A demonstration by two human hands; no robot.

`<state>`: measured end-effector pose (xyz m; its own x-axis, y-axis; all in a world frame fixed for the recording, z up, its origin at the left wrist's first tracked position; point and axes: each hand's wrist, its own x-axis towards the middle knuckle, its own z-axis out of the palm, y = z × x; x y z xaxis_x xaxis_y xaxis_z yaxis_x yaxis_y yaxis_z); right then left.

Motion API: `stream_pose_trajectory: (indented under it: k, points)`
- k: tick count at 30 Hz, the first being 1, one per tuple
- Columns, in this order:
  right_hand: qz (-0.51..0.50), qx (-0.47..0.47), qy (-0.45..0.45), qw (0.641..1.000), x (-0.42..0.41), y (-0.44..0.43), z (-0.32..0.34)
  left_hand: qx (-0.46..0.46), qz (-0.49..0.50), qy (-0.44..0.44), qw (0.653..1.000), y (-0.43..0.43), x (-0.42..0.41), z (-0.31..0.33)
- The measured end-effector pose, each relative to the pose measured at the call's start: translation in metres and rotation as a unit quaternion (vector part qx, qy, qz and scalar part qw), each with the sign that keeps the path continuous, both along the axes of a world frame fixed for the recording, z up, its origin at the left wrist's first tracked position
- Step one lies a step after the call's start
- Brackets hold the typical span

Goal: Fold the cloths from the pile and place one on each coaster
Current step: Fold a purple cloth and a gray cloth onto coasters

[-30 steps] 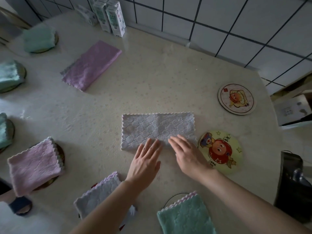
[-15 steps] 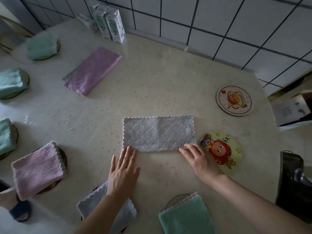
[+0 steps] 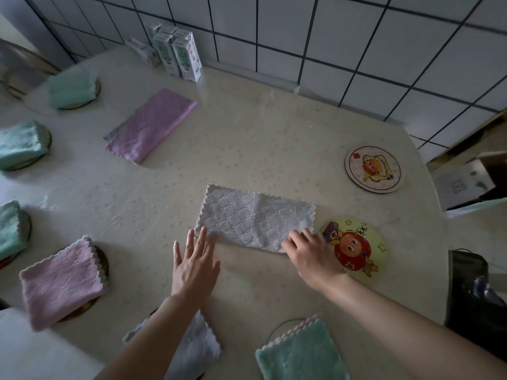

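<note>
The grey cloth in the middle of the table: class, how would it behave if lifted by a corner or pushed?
Probably floppy: the grey cloth lies folded flat and creases where the right hand grips its corner. Likely light, since it looks thin. Pushed, it would probably bunch rather than slide whole, as its plush quilting may drag on the table.

Dim, soft light; wide-angle bending and blur toward the edges.
</note>
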<state>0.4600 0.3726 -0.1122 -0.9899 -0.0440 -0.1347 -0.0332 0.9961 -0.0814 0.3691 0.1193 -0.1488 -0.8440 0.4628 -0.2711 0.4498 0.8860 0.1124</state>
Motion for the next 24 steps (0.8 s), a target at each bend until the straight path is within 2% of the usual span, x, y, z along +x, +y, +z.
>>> stream_pose_trajectory:
  k: [2,6,10,12,14,17,21,24]
  points:
    - [-0.004,-0.055,0.029,0.998,0.012,-0.01,0.004,0.037,-0.008,0.001,0.999,0.014,0.011,0.007]
    - [-0.026,-0.182,0.036,0.982,0.045,-0.037,0.017,0.116,-0.087,-0.022,0.989,0.041,0.053,0.01]
    - [-0.038,-0.312,0.012,0.949,0.072,-0.058,0.037,0.197,-0.109,-0.021,0.974,0.046,0.078,0.009]
    - [-0.026,-0.344,-0.019,0.938,0.081,-0.058,0.041,0.252,-0.143,-0.008,0.957,0.042,0.086,0.012]
    - [-0.024,-0.326,-0.034,0.944,0.086,-0.051,0.036,0.259,-0.193,-0.02,0.946,0.032,0.093,0.011]
    - [-0.018,-0.275,-0.032,0.961,0.088,-0.033,0.02,0.224,-0.258,-0.044,0.939,0.012,0.098,0.002]
    - [0.095,-0.211,-0.091,0.969,0.09,-0.016,0.001,0.246,-0.262,-0.08,0.93,-0.006,0.1,0.001]
    - [0.156,-0.147,-0.079,0.974,0.096,-0.002,-0.012,0.271,-0.235,-0.113,0.926,-0.009,0.101,0.004]
